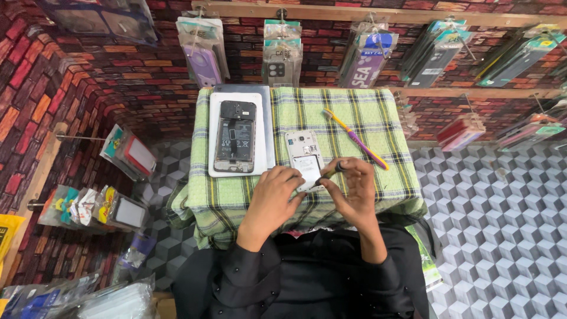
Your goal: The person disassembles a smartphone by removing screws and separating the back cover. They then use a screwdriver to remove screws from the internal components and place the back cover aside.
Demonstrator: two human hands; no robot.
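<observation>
Both hands meet at the counter's near edge: left hand (273, 192) steadies the white phone (304, 158), its length running toward the far edge; right hand (352, 189) pinches a small tool (332, 171) at its near end.

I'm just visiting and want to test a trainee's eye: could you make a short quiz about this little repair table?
1. True or false: the toothbrush lies on the white tray.
2. Which hand holds the dark tool?
3. What lies in the tray? A) opened dark phone B) scissors

Key:
1. False; it lies on the checked cloth.
2. The right hand; the left hand steadies the small white phone.
3. A
</observation>
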